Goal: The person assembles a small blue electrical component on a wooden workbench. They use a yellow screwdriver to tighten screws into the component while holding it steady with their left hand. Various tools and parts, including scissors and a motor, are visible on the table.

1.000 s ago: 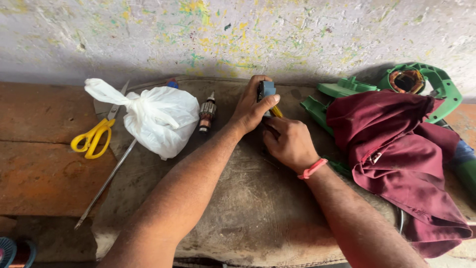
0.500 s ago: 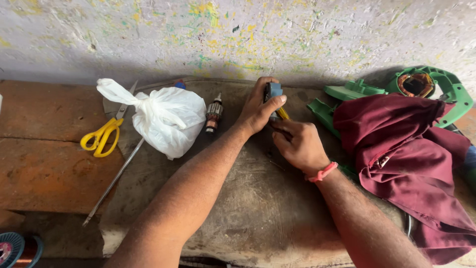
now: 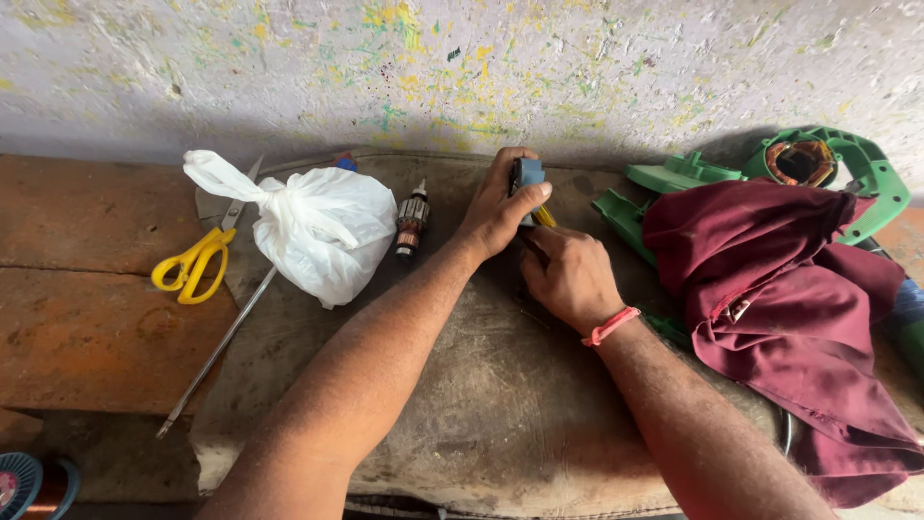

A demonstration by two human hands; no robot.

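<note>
My left hand [image 3: 500,207] is closed around a small blue-grey part [image 3: 526,176] near the back of a worn brown mat [image 3: 462,404]. Close beside it, my right hand [image 3: 570,273] grips a tool with a yellow handle [image 3: 545,217], most of which is hidden under the fingers. A pink band circles my right wrist. The two hands touch each other over the part. A small motor armature [image 3: 412,221] lies on the mat just left of my left hand.
A tied white plastic bag [image 3: 318,226] sits left of the armature. Yellow-handled scissors [image 3: 197,260] and a long metal rod [image 3: 218,352] lie further left. A maroon cloth [image 3: 780,289] covers green tool housing pieces [image 3: 828,164] at right. The paint-flecked wall [image 3: 462,67] stands behind.
Both hands stay on the part with hardly any shift. The camera view has drifted slightly, so everything sits a little further right and lower in the picture.
</note>
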